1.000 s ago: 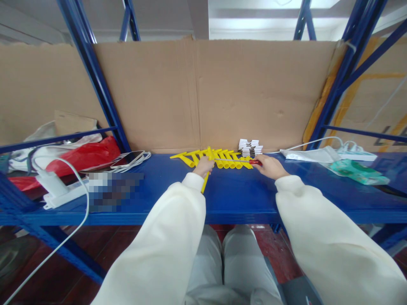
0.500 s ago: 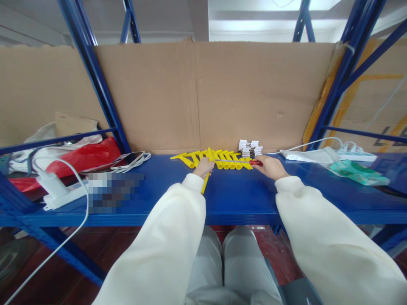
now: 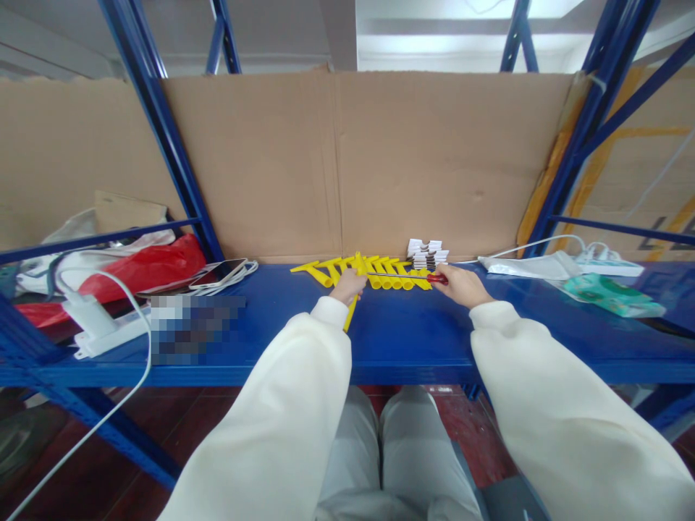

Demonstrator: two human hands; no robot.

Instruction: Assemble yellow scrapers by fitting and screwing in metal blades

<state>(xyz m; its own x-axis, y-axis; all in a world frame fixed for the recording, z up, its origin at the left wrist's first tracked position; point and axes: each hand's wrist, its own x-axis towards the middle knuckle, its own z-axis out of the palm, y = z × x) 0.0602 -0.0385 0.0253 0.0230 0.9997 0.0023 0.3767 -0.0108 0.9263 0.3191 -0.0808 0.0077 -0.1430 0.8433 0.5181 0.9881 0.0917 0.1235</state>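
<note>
1. The left hand (image 3: 347, 286), at the centre of the frame, is closed round a yellow piece (image 3: 350, 316), whose narrow lower end sticks out below the fingers, toward the bottom of the frame.
2. The right hand (image 3: 461, 286), right of centre, grips a red-handled screwdriver (image 3: 433, 278); its shaft points left across the picture and reaches the left hand.
3. The step in hand looks like applying the tool to the held piece. Whether the tip sits in a screw cannot be told; the fingers and small scale hide it.
4. Any further turn would seem to call for a firm left grip and a shaft lined up with the piece.
5. Just behind the shaft, a row of yellow pieces (image 3: 386, 284) lies on the blue desk (image 3: 413, 329), spreading either side of the left hand.
6. White pieces (image 3: 418, 247) with dark edges stand stacked at the row's right end.
</note>
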